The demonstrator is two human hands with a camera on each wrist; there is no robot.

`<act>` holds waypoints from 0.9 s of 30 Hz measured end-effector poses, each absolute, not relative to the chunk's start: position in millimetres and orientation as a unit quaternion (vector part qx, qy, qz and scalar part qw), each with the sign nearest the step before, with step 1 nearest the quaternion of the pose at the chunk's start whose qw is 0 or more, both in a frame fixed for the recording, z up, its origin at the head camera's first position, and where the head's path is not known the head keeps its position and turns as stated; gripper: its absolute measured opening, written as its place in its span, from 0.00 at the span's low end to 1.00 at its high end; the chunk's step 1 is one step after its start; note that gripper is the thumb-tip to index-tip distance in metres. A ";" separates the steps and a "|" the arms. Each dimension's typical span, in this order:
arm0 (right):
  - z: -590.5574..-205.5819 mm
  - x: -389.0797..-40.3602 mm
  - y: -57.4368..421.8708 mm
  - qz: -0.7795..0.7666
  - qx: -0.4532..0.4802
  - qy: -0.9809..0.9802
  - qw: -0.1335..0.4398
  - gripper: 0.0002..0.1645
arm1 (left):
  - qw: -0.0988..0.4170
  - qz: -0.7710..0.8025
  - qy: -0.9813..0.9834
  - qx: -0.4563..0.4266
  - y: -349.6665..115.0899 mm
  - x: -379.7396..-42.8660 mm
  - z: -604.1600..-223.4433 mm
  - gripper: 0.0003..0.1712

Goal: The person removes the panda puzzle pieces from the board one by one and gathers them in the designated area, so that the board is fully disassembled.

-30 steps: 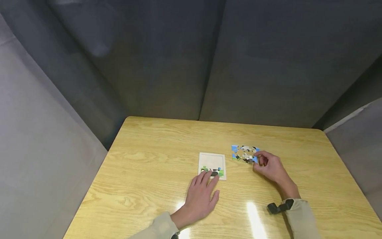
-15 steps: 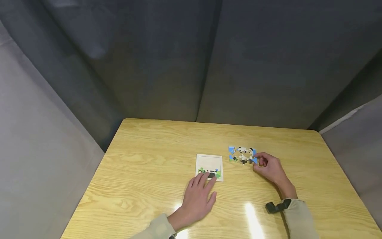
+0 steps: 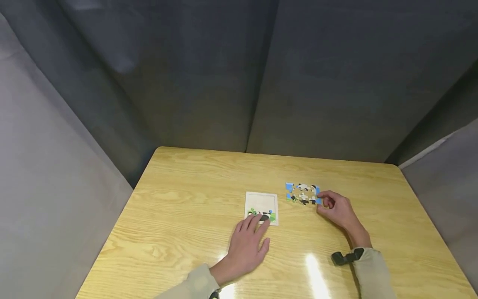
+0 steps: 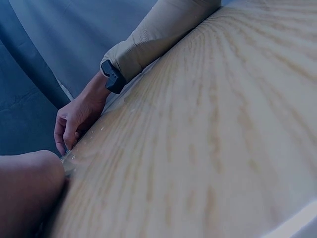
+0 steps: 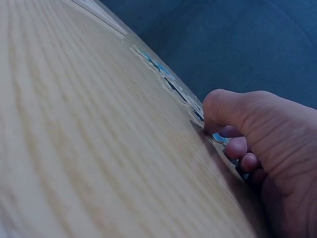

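Observation:
In the head view, my left hand [image 3: 247, 247] lies with extended fingers over the near edge of a white puzzle tray [image 3: 261, 200]. Green and black-and-white jigsaw pieces [image 3: 271, 216] fill the tray's near end, partly under those fingertips. To the right, several loose panda jigsaw pieces [image 3: 303, 199] lie close together on the table. My right hand [image 3: 339, 211] is at their right edge, thumb and index finger curled around a blue jigsaw piece [image 5: 219, 138]. The right wrist view shows that piece low at the tabletop, mostly hidden by the fingers.
The wooden table [image 3: 179, 232] has its far edge against a dark curtain [image 3: 194, 83]. Lighter grey curtains [image 3: 48, 166] hang at both sides. A black wrist camera [image 3: 345, 258] sticks out from the right wrist just above the table.
The head view has shifted slightly. Relative to the loose pieces, my right hand has edged a little to the right. My left hand stays on the tray.

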State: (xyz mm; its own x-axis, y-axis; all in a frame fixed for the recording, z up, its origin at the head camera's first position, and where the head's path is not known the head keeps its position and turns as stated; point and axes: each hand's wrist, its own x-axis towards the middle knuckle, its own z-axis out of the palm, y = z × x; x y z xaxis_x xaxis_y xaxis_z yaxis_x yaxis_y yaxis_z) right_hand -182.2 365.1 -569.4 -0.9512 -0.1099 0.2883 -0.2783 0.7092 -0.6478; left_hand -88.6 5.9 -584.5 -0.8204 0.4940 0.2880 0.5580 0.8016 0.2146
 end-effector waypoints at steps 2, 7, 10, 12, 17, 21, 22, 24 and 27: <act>-570.3 -181.5 366.6 0.368 0.108 -0.916 0.118 0.16 | 0.106 -0.149 -0.942 -0.281 6.8 -88.5 -584.9 0.30; -573.4 -182.4 368.3 0.367 0.119 -0.913 0.130 0.15 | 0.095 -0.145 -0.945 -0.277 7.6 -88.9 -585.9 0.31; -575.0 -183.7 368.0 0.368 0.127 -0.910 0.141 0.16 | 0.091 -0.140 -0.947 -0.275 7.0 -89.3 -586.1 0.31; -575.2 -184.4 367.5 0.370 0.132 -0.908 0.147 0.17 | 0.092 -0.138 -0.947 -0.275 6.6 -89.4 -586.4 0.31; -570.1 -185.5 367.7 0.366 0.127 -0.912 0.134 0.17 | 0.104 -0.138 -0.946 -0.273 7.7 -89.9 -586.4 0.31; -566.1 -184.4 367.8 0.361 0.114 -0.918 0.120 0.16 | 0.108 -0.142 -0.945 -0.274 8.9 -89.9 -584.5 0.31; -566.2 -184.3 367.8 0.361 0.112 -0.918 0.119 0.16 | 0.108 -0.143 -0.945 -0.274 8.9 -89.7 -584.1 0.31; -566.6 -183.4 367.4 0.363 0.111 -0.918 0.119 0.16 | 0.107 -0.143 -0.945 -0.274 8.4 -89.0 -584.1 0.31; -568.5 -182.5 366.9 0.365 0.110 -0.917 0.120 0.16 | 0.104 -0.140 -0.946 -0.274 7.2 -88.4 -584.8 0.31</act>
State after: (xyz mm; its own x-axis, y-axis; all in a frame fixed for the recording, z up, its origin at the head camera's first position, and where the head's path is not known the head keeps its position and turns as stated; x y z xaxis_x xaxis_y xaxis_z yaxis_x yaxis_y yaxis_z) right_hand -182.5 366.9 -568.5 -0.9470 -0.1142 0.3004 -0.2895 0.7091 -0.6430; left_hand -88.4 7.2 -584.8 -0.8280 0.4892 0.2740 0.5477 0.8104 0.2080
